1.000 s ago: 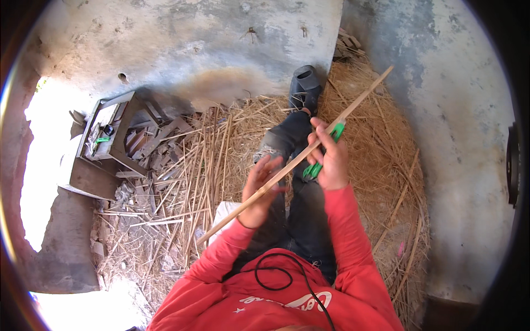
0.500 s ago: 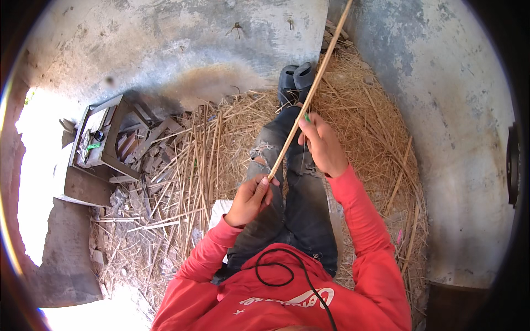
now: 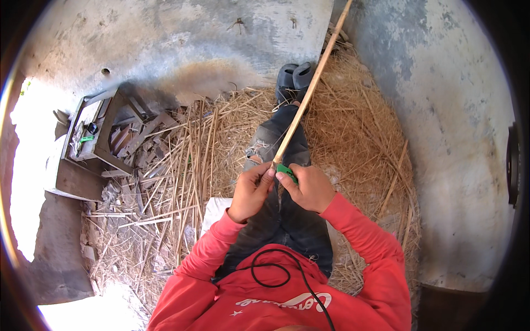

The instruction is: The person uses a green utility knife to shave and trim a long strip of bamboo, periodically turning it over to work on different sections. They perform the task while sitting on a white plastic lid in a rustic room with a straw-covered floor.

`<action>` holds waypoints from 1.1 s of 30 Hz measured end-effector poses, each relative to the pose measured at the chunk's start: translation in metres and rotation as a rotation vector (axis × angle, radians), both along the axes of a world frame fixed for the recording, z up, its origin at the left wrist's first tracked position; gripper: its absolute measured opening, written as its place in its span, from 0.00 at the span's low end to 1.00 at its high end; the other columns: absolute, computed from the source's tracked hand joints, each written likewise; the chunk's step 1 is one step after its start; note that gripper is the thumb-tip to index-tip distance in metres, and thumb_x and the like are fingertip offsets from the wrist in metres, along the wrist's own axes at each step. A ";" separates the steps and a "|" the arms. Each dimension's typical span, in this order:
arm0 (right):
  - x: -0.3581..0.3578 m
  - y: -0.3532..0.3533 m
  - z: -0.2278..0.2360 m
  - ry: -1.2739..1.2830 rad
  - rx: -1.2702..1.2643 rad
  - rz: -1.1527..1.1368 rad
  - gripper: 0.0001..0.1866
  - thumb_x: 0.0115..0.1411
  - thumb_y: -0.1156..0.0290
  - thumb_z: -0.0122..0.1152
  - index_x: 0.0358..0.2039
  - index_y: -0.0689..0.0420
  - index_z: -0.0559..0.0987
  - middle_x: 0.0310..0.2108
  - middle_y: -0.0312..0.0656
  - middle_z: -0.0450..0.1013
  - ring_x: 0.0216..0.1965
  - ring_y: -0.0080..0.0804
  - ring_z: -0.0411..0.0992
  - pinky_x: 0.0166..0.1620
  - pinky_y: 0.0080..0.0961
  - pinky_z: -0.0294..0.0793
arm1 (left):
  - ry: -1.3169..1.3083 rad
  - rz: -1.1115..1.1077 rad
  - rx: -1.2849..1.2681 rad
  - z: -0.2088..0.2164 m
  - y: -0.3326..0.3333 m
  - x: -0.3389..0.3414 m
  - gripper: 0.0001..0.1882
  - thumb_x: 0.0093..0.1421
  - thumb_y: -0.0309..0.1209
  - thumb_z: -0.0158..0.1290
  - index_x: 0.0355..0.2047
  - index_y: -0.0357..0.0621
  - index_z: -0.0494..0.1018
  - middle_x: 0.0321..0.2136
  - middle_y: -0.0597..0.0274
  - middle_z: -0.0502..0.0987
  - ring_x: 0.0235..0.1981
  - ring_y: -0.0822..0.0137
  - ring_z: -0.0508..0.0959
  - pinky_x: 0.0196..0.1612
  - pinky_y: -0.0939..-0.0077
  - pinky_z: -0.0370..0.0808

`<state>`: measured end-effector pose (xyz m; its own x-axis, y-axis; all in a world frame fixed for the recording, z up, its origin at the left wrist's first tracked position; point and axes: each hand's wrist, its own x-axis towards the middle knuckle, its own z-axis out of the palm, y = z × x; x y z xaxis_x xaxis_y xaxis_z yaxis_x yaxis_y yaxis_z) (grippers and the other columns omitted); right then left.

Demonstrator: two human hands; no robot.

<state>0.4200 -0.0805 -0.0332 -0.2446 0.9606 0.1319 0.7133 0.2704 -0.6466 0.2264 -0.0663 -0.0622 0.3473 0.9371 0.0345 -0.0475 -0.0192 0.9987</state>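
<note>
A long, thin, pale wooden strip [image 3: 308, 99] slants from the far edge of the view down to my hands, over my stretched-out legs. Its near end is pinched between the thumb and fingers of my left hand [image 3: 251, 193]. My right hand [image 3: 310, 188] is closed around a green-handled knife [image 3: 288, 173] right beside that end. Most of the knife is covered by my fingers, and its blade is hard to make out. Both hands meet above my knees, almost touching.
Straw and shavings [image 3: 359, 121] cover the floor, with many loose wooden strips [image 3: 193, 154] to my left. A wooden frame-like stand [image 3: 99, 143] holds a green item [image 3: 86, 139], with scrap wood beside it. Concrete walls [image 3: 441, 138] close in ahead and right.
My right hand has come down along the strip with the green-handled knife and now sits next to my left hand. My left hand still pinches the strip's near end.
</note>
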 end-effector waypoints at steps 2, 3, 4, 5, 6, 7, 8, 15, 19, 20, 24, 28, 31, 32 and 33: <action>-0.002 0.003 -0.011 -0.081 0.060 -0.014 0.29 0.71 0.45 0.51 0.27 0.61 0.75 0.17 0.56 0.71 0.21 0.60 0.73 0.26 0.50 0.69 | 0.047 0.030 0.090 -0.001 -0.002 0.002 0.12 0.76 0.33 0.47 0.38 0.38 0.74 0.20 0.74 0.68 0.20 0.84 0.63 0.22 0.85 0.59; -0.002 0.005 -0.015 -0.142 0.086 -0.020 0.29 0.70 0.44 0.51 0.27 0.61 0.75 0.17 0.56 0.71 0.21 0.59 0.73 0.25 0.50 0.70 | 0.054 0.030 0.075 -0.003 -0.002 0.000 0.12 0.76 0.33 0.47 0.38 0.38 0.75 0.20 0.74 0.68 0.20 0.84 0.62 0.22 0.84 0.58; -0.003 0.008 -0.018 -0.204 0.112 -0.027 0.30 0.70 0.44 0.52 0.26 0.60 0.75 0.17 0.55 0.72 0.20 0.59 0.74 0.25 0.50 0.71 | 0.061 0.029 0.060 -0.005 -0.001 -0.002 0.12 0.75 0.32 0.47 0.38 0.38 0.75 0.19 0.74 0.67 0.20 0.84 0.62 0.22 0.84 0.58; -0.003 0.011 -0.020 -0.240 0.155 -0.021 0.30 0.69 0.43 0.52 0.26 0.60 0.75 0.17 0.55 0.72 0.20 0.58 0.74 0.24 0.49 0.72 | 0.070 0.028 0.045 -0.007 0.000 -0.005 0.12 0.75 0.32 0.47 0.38 0.37 0.75 0.19 0.74 0.67 0.20 0.83 0.62 0.22 0.84 0.58; -0.002 0.015 -0.022 -0.275 0.199 -0.015 0.30 0.69 0.43 0.53 0.26 0.59 0.75 0.16 0.54 0.73 0.19 0.57 0.74 0.24 0.48 0.73 | 0.067 0.036 0.032 -0.008 0.001 -0.006 0.12 0.75 0.32 0.47 0.39 0.37 0.75 0.19 0.74 0.67 0.20 0.84 0.62 0.22 0.84 0.58; -0.002 0.019 -0.023 -0.311 0.242 -0.009 0.29 0.68 0.42 0.53 0.26 0.59 0.75 0.16 0.53 0.73 0.19 0.56 0.75 0.23 0.47 0.73 | 0.065 0.044 0.019 -0.009 0.001 -0.006 0.12 0.75 0.32 0.47 0.40 0.36 0.76 0.19 0.74 0.67 0.20 0.84 0.62 0.22 0.84 0.58; -0.001 0.022 -0.023 -0.323 0.270 0.003 0.29 0.68 0.42 0.54 0.26 0.59 0.75 0.17 0.53 0.73 0.19 0.56 0.75 0.23 0.46 0.74 | 0.062 0.053 0.006 -0.011 0.001 -0.006 0.12 0.75 0.31 0.47 0.40 0.35 0.76 0.19 0.75 0.66 0.20 0.84 0.61 0.22 0.84 0.57; 0.092 0.098 -0.021 -0.190 0.142 -0.508 0.28 0.69 0.47 0.53 0.37 0.64 0.80 0.20 0.52 0.76 0.24 0.53 0.77 0.30 0.48 0.76 | -0.117 -0.061 -0.329 0.012 -0.011 -0.027 0.17 0.76 0.36 0.46 0.48 0.33 0.77 0.17 0.77 0.65 0.16 0.84 0.62 0.19 0.85 0.57; 0.221 0.121 0.013 -0.228 0.505 -0.739 0.40 0.73 0.36 0.39 0.37 0.64 0.83 0.16 0.42 0.71 0.17 0.31 0.69 0.22 0.38 0.66 | 0.087 -0.118 -0.302 -0.005 -0.038 -0.069 0.17 0.76 0.36 0.47 0.48 0.35 0.79 0.17 0.78 0.65 0.15 0.85 0.62 0.18 0.84 0.57; 0.198 0.111 0.021 -0.250 0.458 -0.648 0.39 0.73 0.36 0.39 0.36 0.63 0.83 0.16 0.42 0.71 0.17 0.31 0.69 0.22 0.38 0.65 | 0.126 -0.088 -0.328 -0.010 -0.047 -0.072 0.17 0.76 0.36 0.47 0.49 0.35 0.79 0.17 0.78 0.65 0.15 0.85 0.62 0.18 0.84 0.57; 0.096 0.075 0.054 -0.156 0.302 -0.283 0.36 0.71 0.37 0.41 0.30 0.59 0.80 0.15 0.42 0.70 0.16 0.37 0.71 0.22 0.37 0.66 | -0.114 0.011 -0.267 -0.011 -0.013 -0.046 0.17 0.76 0.34 0.45 0.54 0.34 0.75 0.18 0.76 0.64 0.14 0.84 0.60 0.18 0.85 0.56; 0.048 0.046 0.045 -0.155 0.199 -0.107 0.30 0.70 0.42 0.49 0.28 0.59 0.77 0.16 0.49 0.72 0.20 0.51 0.74 0.24 0.44 0.69 | -0.170 0.030 -0.239 0.008 0.000 -0.027 0.17 0.76 0.33 0.45 0.55 0.33 0.74 0.20 0.75 0.66 0.15 0.84 0.60 0.18 0.86 0.56; 0.029 0.036 0.025 -0.163 0.180 -0.012 0.29 0.69 0.43 0.51 0.27 0.58 0.77 0.18 0.52 0.73 0.22 0.56 0.75 0.26 0.48 0.70 | -0.159 0.021 -0.210 0.014 0.002 -0.023 0.16 0.76 0.33 0.45 0.54 0.33 0.74 0.20 0.74 0.67 0.16 0.84 0.61 0.18 0.86 0.57; 0.024 0.034 0.020 -0.178 0.190 0.020 0.29 0.69 0.43 0.51 0.27 0.58 0.77 0.18 0.52 0.73 0.23 0.56 0.75 0.27 0.48 0.71 | -0.152 0.019 -0.192 0.015 0.002 -0.023 0.16 0.76 0.32 0.45 0.54 0.33 0.75 0.20 0.74 0.67 0.16 0.85 0.61 0.19 0.86 0.57; 0.018 0.032 0.018 -0.193 0.199 0.052 0.29 0.70 0.43 0.51 0.27 0.58 0.76 0.19 0.52 0.74 0.23 0.56 0.75 0.27 0.49 0.71 | -0.149 0.023 -0.179 0.015 0.001 -0.024 0.16 0.76 0.32 0.45 0.53 0.34 0.75 0.20 0.74 0.67 0.16 0.85 0.62 0.19 0.86 0.57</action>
